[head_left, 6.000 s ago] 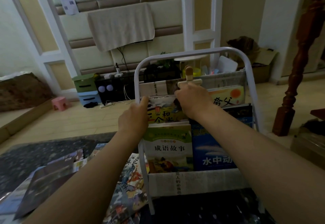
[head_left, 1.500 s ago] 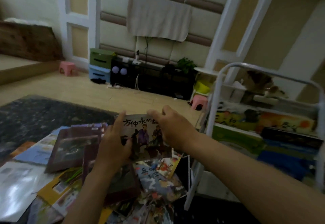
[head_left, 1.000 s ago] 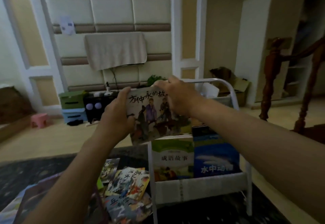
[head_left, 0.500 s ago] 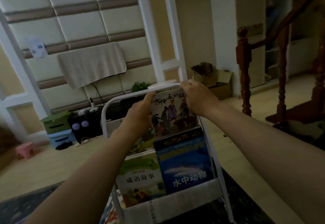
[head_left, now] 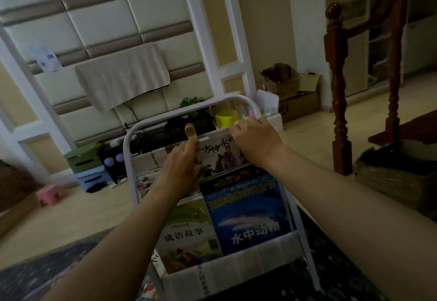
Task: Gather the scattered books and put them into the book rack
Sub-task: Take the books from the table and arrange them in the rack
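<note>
The book with painted figures on its cover (head_left: 220, 159) is at the upper tier of the white book rack (head_left: 131, 159). Its lower edge is hidden behind a blue book (head_left: 248, 213), which stands beside a green book (head_left: 186, 232) in the lowest tier. Both hands grip it: the left hand (head_left: 183, 168) holds its left edge, and the right hand (head_left: 255, 142) holds its top right corner.

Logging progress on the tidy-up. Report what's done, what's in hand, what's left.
Done: a green book and a blue book stand in the front pocket of the book rack. In hand: the left hand and right hand hold an illustrated book at a tier behind, not yet released. Left: loose books show beside the rack's foot; how many is out of view.
</note>
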A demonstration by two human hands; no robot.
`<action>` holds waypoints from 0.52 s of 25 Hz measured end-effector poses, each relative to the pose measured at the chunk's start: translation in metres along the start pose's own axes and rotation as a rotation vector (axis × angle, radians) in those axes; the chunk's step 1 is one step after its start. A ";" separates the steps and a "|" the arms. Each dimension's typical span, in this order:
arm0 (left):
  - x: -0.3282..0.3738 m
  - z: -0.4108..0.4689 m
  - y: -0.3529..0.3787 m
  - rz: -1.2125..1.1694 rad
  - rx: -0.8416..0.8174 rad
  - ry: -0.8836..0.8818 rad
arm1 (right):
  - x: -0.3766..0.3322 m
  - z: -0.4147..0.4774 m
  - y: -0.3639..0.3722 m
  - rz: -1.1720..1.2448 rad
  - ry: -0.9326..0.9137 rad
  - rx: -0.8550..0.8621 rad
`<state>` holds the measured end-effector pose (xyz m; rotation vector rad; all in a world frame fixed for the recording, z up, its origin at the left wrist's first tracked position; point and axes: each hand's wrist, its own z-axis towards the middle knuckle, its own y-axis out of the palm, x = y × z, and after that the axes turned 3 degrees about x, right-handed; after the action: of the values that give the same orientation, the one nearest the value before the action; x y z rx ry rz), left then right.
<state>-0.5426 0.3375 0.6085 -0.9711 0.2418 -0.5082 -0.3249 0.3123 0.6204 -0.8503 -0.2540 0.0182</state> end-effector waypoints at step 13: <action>-0.006 -0.013 0.013 0.219 0.027 0.064 | -0.010 -0.001 0.003 -0.094 -0.123 -0.095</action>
<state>-0.5489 0.3371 0.5906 -0.8900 0.3934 -0.3415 -0.3343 0.3129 0.6151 -0.9318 -0.4124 -0.0295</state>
